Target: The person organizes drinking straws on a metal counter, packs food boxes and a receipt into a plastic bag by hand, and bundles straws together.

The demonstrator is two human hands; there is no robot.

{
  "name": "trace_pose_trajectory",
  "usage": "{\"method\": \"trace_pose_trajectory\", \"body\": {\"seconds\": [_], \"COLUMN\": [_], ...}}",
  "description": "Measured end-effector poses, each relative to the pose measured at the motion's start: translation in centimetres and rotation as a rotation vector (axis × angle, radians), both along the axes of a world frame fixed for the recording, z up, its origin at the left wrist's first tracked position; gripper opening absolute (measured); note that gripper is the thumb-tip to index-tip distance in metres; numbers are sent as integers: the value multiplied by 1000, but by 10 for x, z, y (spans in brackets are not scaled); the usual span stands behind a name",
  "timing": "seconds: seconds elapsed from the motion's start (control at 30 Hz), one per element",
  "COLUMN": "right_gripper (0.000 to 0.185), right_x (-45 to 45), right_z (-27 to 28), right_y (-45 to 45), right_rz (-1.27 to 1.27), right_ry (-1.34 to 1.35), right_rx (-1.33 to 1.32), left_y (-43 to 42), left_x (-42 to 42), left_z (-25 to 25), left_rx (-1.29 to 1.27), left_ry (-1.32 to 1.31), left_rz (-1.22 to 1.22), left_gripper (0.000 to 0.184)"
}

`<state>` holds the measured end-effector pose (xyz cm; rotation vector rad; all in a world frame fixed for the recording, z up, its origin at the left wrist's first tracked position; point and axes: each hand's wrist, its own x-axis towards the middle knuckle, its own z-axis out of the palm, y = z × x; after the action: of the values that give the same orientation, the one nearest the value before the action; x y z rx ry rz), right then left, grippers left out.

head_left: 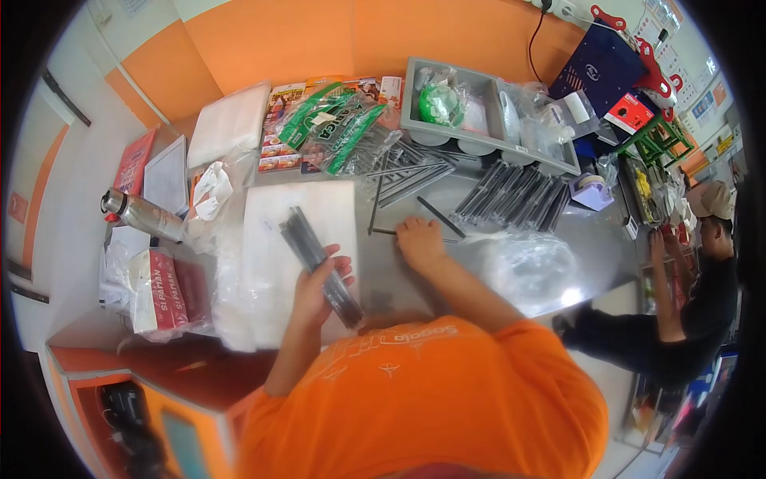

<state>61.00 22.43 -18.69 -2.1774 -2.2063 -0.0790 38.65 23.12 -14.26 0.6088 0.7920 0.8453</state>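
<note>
Left hand (319, 281) — clamped around a bundle of dark sticks (302, 237), held over white sheets (267, 211) at left. Right hand (421, 241) rests at a single stick (383, 231) on the metal table (391, 291); finger closure cannot be told. Progress judged partial — dark packs (511, 198) lie grouped at right; loose sticks (415, 185) lie ungathered at far centre.

Through one wide, round view we look forward and down from above the shirt (423, 399), close over left hand (317, 281) and right hand (420, 239), toward the wall (303, 44).
</note>
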Motion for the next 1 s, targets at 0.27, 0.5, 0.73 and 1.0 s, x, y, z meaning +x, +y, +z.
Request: {"method": "trace_pose_trajectory", "body": {"seconds": [0.27,0.5,0.73,1.0], "right_gripper": [20,17,17,14], "right_x": [12,4,12,-79], "right_z": [29,4,5,114], "right_y": [0,70,74,12], "right_rz": [275,541,737,98], "right_ry": [158,-64,85,1855], "right_rx": [-75,55,97,-47], "left_y": [-2,-5,-9,-6], "left_x": [-18,-21,-43,-8], "left_z": [-12,-14,-22,0], "left_rx": [-58,-13,-28,306], "left_ry": [35,27,-6,99], "left_rz": [139,137,252,153], "left_gripper": [34,34,37,34]}}
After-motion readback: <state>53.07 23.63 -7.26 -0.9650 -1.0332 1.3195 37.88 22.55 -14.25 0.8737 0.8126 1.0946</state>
